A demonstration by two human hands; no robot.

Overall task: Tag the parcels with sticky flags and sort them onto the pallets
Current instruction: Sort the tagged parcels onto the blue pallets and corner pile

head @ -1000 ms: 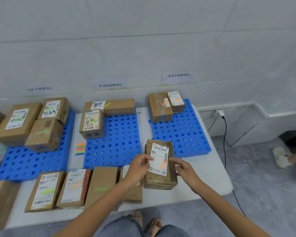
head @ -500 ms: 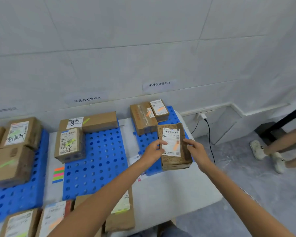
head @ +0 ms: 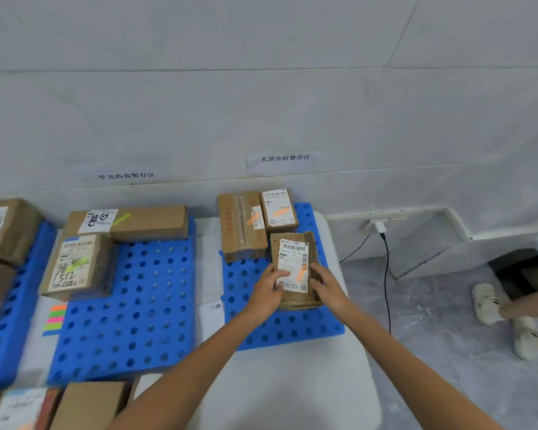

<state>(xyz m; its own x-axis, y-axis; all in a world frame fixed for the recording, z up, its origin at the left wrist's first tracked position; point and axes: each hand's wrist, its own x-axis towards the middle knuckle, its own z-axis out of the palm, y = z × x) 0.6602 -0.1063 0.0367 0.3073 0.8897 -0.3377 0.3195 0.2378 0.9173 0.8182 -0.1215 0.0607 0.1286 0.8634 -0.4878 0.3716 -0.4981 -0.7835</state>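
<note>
1. Brown crumpled paper wraps the parcel (head: 294, 268), which sits label-up over the right-hand pallet (head: 292, 327), just in front of two boxes (head: 241, 226) at that pallet's back edge.
2. The left hand (head: 266, 293) and right hand (head: 326, 285) grip it from opposite long sides, with the fingers (head: 316, 270) curled round the edges. Holding both sides probably keeps the soft packet level and its label readable.
3. An orange flag (head: 301, 275) is stuck on the label. Both boxes behind it carry orange marks too, so this pallet, under its own wall sign (head: 284, 158), seems to collect the orange group.
4. On the middle pallet (head: 131, 305), the green-flagged boxes (head: 75, 265) suggest that the flag colour decides the destination.
5. I cannot tell whether the parcel's underside already rests on the pallet. The step looks like setting it down, tucked close to its neighbours so the front holes stay free.
6. The flag pad (head: 55, 319) lies on the worktop (head: 292, 383) between two pallets, handy for tagging. More parcels (head: 87, 405) wait at the near edge, too blurred to read.
</note>
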